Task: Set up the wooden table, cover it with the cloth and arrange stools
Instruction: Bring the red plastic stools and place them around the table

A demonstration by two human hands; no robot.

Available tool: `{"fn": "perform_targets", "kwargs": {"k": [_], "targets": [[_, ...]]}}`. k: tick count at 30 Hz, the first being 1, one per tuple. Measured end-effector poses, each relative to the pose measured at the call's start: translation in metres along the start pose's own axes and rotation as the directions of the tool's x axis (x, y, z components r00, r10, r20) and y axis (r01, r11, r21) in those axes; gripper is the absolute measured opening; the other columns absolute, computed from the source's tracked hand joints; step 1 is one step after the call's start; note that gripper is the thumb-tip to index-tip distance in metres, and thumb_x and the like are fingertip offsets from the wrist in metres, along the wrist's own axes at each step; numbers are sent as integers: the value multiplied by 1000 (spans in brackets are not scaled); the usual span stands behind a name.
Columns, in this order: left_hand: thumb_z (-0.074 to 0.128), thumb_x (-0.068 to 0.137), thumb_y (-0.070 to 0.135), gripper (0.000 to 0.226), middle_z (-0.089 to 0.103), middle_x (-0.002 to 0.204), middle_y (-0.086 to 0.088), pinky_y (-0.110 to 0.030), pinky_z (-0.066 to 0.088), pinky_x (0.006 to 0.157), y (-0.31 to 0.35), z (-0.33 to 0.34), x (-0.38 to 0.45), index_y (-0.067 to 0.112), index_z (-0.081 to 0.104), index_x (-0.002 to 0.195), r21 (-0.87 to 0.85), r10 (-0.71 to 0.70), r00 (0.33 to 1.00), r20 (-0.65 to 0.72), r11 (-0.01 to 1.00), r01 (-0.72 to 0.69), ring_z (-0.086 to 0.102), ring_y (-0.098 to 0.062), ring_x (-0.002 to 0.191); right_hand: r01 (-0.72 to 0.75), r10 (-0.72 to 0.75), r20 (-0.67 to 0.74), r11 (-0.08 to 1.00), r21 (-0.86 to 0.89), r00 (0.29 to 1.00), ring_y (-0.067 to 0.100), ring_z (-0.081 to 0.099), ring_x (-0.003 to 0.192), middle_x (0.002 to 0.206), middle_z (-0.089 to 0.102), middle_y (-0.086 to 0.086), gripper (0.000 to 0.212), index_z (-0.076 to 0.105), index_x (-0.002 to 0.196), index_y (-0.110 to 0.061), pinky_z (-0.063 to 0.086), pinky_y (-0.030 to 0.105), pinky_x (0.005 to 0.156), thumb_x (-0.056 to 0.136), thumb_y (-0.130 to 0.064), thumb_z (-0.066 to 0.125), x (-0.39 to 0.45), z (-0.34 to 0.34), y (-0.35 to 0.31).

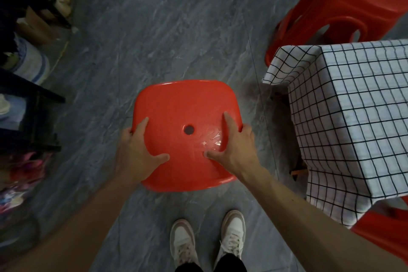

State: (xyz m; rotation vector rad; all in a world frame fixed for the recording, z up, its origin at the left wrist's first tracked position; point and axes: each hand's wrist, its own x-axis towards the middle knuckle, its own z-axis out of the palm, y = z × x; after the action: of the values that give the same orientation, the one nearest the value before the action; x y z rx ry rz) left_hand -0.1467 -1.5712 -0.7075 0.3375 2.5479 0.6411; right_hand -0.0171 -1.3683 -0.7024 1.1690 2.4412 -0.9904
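On my far left, dark shelving [26, 104] with bundles and a white tub stands clear of where I am working. My left hand [136, 152] grips the left rim of the red stool [185, 117]: thumb and forefinger lie on the seat, the other fingers [127, 132] curl over the edge and out of sight. My right hand [234, 150] does the same on the right rim, forefinger and thumb spread on the seat. I hold it by both sides, I judge, so the seat stays level while I carry it over the grey floor [154, 40] just ahead of my two shoes [207, 240]; whether its legs touch down I cannot tell.

To the right stands the surface under its checked cloth [353, 106], already draped, corners hanging. A second stool [344, 4] sits beyond its far side, and a third [384, 234] pokes out under the near corner.

Count: three red stools, one cloth, one covered surface. Mine probably belongs at this open side.
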Motion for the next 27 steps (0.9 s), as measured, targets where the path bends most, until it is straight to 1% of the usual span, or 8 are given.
{"fn": "perform_targets", "kwargs": {"k": [7, 9, 13, 16, 18, 21, 24, 27], "targets": [[94, 57, 31, 119, 27, 149, -16, -44, 35, 113, 1, 0, -8, 31, 25, 154, -1, -39, 999, 12, 999, 39, 37, -32, 135, -4, 4, 23, 1000, 0, 1000, 32, 32, 134, 146, 20, 10, 123, 5, 150, -48, 37, 57, 108, 58, -55, 87, -5, -1, 0], [92, 60, 33, 117, 22, 152, -15, -46, 35, 113, 3, 0, -11, 31, 22, 154, 10, -51, 998, 26, 999, 51, 34, -32, 137, -1, 2, 41, 1000, -11, 999, 34, 30, 136, 148, 19, 11, 120, 6, 151, -46, 36, 57, 109, 61, -57, 85, -7, -5, -1], [84, 69, 39, 106, 23, 155, -18, -48, 28, 116, 12, -4, -23, 24, 23, 154, 82, -21, 1000, -13, 996, 22, 25, -36, 141, 21, -21, 39, 1000, -19, 999, 37, 30, 138, 153, 17, 16, 109, 15, 153, -37, 36, 56, 110, 67, -59, 79, -17, -21, -5], [81, 73, 39, 102, 20, 158, -19, -46, 22, 119, 30, -20, -39, 24, 22, 155, 87, -1, 1000, 6, 996, 1, 21, -37, 144, 41, -40, 33, 998, -40, 999, 37, 35, 135, 152, 21, 16, 104, 21, 152, -29, 38, 55, 108, 70, -59, 76, -33, -44, -11], [80, 75, 39, 99, 20, 158, -20, -44, 20, 120, 44, -37, -52, 23, 23, 155, 84, 12, 1000, 20, 996, -13, 19, -35, 146, 56, -54, 34, 997, -52, 998, 36, 33, 137, 153, 22, 15, 100, 22, 152, -28, 38, 56, 108, 72, -58, 75, -48, -66, -17], [79, 76, 41, 94, 27, 156, -22, -46, 18, 121, 68, -72, -72, 16, 30, 153, 98, 54, 999, 1, 994, -54, 21, -34, 146, 103, -98, 48, 989, -102, 994, 34, 30, 139, 155, 22, 13, 91, 26, 150, -27, 37, 55, 109, 76, -55, 72, -76, -104, -28], [68, 72, 56, 94, 37, 151, -23, -46, 18, 120, 96, -108, -101, 14, 36, 149, 120, 65, 998, -20, 991, -62, 24, -34, 145, 170, -162, 61, 973, -154, 985, 34, 29, 139, 155, 23, 13, 86, 29, 150, -26, 36, 53, 110, 80, -53, 71, -108, -145, -38], [64, 69, 59, 95, 35, 152, -19, -44, 18, 120, 130, -136, -129, 17, 36, 149, 77, 66, 997, -41, 995, -63, 25, -31, 145, 226, -217, 65, 954, -196, 974, 34, 28, 141, 156, 22, 13, 84, 27, 150, -25, 35, 53, 110, 82, -51, 69, -142, -179, -49]]}}
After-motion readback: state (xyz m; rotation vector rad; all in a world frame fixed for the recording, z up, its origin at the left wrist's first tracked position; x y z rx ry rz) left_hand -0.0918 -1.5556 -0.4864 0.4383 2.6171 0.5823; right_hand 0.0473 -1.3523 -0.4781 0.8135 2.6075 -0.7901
